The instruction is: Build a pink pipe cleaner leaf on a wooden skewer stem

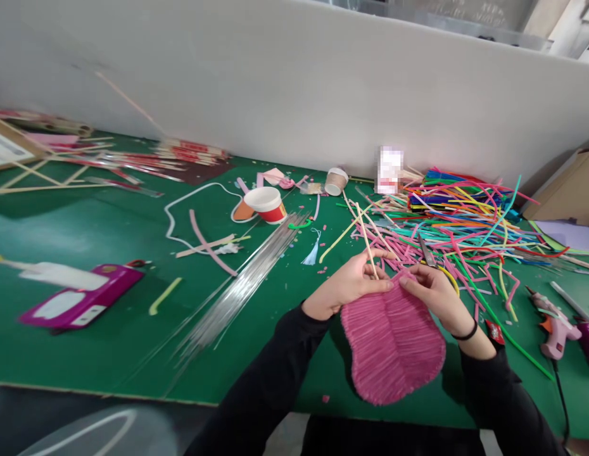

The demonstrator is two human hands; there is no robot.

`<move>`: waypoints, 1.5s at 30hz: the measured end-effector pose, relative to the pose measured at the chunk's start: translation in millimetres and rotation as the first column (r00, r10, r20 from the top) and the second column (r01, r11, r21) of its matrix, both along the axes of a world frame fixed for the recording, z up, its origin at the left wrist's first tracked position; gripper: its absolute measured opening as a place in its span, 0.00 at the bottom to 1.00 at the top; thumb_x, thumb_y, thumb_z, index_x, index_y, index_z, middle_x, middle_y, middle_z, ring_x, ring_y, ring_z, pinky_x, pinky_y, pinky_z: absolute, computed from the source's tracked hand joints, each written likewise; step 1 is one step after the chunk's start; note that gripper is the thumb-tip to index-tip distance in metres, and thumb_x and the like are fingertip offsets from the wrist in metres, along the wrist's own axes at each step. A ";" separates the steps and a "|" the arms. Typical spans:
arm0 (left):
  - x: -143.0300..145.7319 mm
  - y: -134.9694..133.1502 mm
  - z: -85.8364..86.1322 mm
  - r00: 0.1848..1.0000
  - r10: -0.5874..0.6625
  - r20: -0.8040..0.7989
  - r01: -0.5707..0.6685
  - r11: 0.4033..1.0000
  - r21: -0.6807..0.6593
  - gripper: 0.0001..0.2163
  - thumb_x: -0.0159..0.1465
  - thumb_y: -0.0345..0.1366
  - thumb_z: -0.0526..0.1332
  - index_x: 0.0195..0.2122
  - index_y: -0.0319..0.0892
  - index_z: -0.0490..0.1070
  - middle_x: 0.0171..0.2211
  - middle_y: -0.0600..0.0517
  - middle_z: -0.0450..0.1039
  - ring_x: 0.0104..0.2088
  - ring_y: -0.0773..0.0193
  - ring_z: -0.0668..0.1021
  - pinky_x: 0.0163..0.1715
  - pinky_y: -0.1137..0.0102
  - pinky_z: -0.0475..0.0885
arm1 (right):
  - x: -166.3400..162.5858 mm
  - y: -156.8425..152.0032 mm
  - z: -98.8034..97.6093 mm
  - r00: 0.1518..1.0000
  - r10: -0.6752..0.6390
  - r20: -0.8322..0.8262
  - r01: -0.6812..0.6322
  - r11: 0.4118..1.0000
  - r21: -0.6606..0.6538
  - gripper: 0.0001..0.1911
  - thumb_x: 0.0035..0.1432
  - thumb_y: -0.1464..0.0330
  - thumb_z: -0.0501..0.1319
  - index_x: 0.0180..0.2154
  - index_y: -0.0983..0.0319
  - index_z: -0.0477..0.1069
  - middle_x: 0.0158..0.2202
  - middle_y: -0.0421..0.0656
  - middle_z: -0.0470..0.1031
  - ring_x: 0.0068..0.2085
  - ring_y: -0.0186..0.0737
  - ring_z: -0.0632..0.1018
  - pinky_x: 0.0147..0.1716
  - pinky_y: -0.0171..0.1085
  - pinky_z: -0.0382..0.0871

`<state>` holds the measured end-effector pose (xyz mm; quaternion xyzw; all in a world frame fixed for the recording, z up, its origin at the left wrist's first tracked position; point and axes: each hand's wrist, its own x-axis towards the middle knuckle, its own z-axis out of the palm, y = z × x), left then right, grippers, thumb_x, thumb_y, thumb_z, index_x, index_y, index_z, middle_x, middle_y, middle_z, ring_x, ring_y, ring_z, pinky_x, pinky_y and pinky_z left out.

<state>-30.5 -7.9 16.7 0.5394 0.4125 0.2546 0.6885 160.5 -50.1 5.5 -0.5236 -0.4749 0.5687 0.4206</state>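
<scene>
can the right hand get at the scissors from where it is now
Probably yes: the scissors lie just beyond the right hand, which partly hides them. Its fingers hold the pink piece, though, so it would likely have to let go first.

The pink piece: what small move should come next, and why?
Perhaps a gentle press with both thumbs along the far edge of the pink piece: the left hand and right hand both grip it there, close together, while its nearer part is unheld.
</scene>
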 end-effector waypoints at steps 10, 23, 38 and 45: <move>0.9 1.3 -5.7 0.999 -0.045 0.007 0.045 0.996 0.077 0.32 0.52 0.37 0.70 0.58 0.42 0.63 0.33 0.54 0.72 0.28 0.66 0.73 0.28 0.71 0.64 | 0.1 -0.2 -5.9 0.996 -0.058 -0.063 0.058 0.998 -0.007 0.21 0.42 0.55 0.74 0.34 0.61 0.74 0.28 0.39 0.77 0.29 0.34 0.76 0.30 0.33 0.67; 1.9 2.5 -5.5 0.999 -0.031 0.024 0.030 0.998 0.059 0.31 0.51 0.37 0.71 0.56 0.40 0.65 0.30 0.55 0.73 0.27 0.67 0.73 0.27 0.73 0.64 | -2.8 -4.2 -2.0 0.994 -0.108 0.036 0.106 0.993 0.045 0.22 0.43 0.54 0.73 0.33 0.61 0.73 0.29 0.41 0.78 0.31 0.38 0.78 0.32 0.36 0.70; 4.6 3.5 -8.1 0.998 -0.003 0.064 0.000 0.999 0.048 0.32 0.52 0.37 0.72 0.57 0.39 0.65 0.35 0.48 0.78 0.37 0.58 0.80 0.39 0.66 0.69 | -4.4 -8.6 -2.0 0.912 -0.160 0.377 0.049 0.956 0.289 0.10 0.57 0.59 0.64 0.31 0.57 0.69 0.33 0.43 0.78 0.33 0.43 0.79 0.33 0.41 0.71; 6.5 2.4 -9.2 0.992 0.019 0.126 -0.016 1.000 -0.023 0.31 0.50 0.37 0.74 0.54 0.39 0.66 0.33 0.50 0.78 0.33 0.62 0.79 0.34 0.69 0.67 | -5.1 -10.2 -0.8 0.872 -0.176 0.457 -0.006 0.930 0.369 0.07 0.57 0.62 0.63 0.29 0.57 0.70 0.30 0.42 0.77 0.30 0.40 0.76 0.30 0.38 0.67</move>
